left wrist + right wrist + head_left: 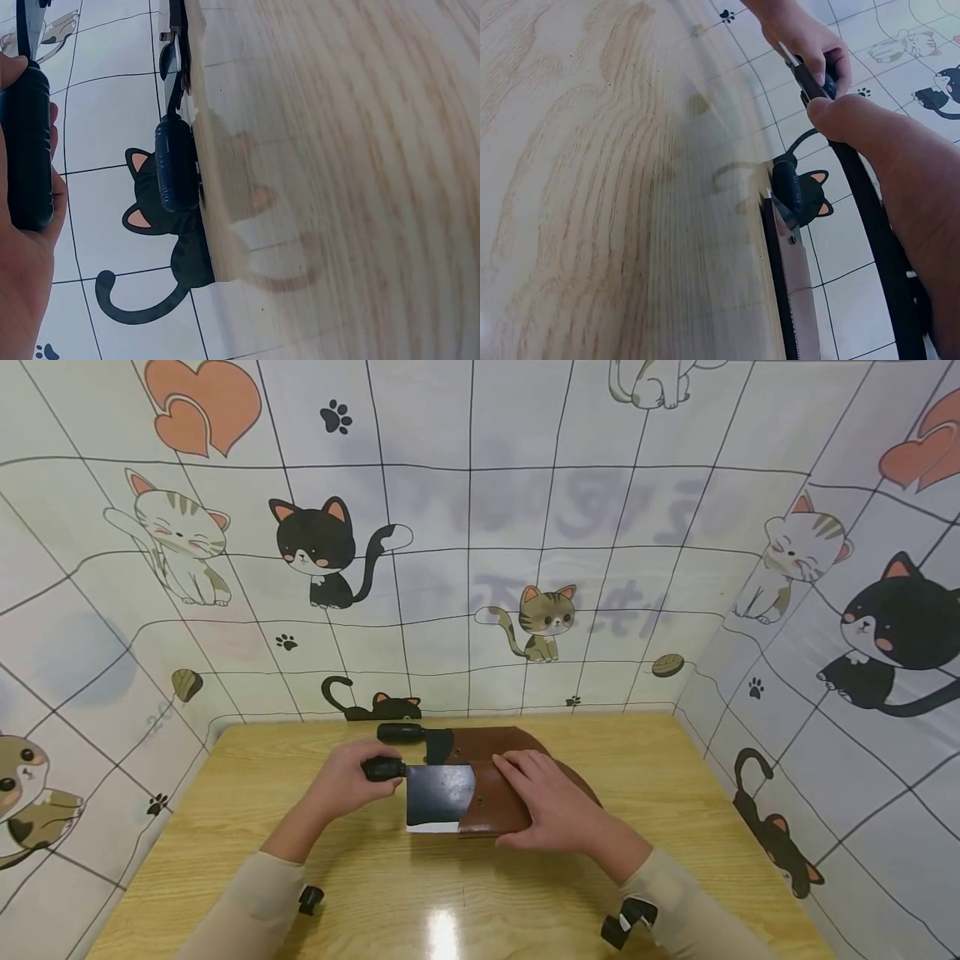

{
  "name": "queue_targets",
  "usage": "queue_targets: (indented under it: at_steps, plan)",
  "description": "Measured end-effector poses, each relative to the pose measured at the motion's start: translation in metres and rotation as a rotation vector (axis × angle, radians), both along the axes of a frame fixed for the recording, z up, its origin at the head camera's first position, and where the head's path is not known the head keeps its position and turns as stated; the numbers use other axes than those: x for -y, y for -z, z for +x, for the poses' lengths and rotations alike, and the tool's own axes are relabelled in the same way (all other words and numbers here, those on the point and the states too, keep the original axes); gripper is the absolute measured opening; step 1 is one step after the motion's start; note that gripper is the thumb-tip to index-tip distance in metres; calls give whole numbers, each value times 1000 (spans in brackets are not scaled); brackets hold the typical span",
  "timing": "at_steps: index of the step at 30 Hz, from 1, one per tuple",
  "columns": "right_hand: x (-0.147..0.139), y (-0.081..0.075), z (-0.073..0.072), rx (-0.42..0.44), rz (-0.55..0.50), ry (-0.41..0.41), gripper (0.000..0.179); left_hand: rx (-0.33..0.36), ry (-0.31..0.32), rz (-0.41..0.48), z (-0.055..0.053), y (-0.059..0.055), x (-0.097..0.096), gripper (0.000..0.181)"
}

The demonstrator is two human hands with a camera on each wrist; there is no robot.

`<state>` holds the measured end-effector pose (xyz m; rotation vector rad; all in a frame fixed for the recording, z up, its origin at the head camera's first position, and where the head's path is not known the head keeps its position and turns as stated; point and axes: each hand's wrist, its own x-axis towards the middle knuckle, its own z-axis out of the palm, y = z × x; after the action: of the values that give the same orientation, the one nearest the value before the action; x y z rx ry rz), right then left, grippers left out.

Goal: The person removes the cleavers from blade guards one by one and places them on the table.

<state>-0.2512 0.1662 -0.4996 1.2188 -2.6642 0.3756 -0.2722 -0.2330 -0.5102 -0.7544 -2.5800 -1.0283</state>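
Note:
In the head view, my left hand (348, 779) grips the black handle (383, 768) of a cleaver (438, 793). Its broad dark blade has a bright lower edge and sits partly inside a brown leather sheath (495, 806). My right hand (551, 806) holds that sheath, fingers over its face and thumb along the near edge. The right wrist view shows the sheath edge-on (870, 232) and raised off the table; the far fingers are hidden there. Behind lies a second cleaver, black-handled (400, 732), its blade largely covered by another brown sheath (491, 742).
A light wood-grain table (360, 885) spreads under both hands, its far edge meeting a wall (427, 527) covered in cat-print sheeting. Similar sheeting stands at both sides. Dark wrist-camera mounts (628, 920) hang at both sleeves.

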Motion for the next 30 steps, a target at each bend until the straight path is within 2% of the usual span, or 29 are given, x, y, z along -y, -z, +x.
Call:
queue_targets:
  at_steps: [7, 15, 20, 30]
  plan:
    - [-1, -4, 0, 8, -16, -7, 119, 8, 5, 3, 0, -5, 2, 33]
    - [-2, -6, 1, 17, -1, 22, 122, 1, -8, -4, -1, -5, 8, 32]
    - [-2, -5, 3, 40, -17, 32, 124, -20, -4, -22, 0, -2, 8, 32]
    - [-7, -6, 3, 65, -23, 51, 120, 0, -2, -18, 1, -4, 11, 32]
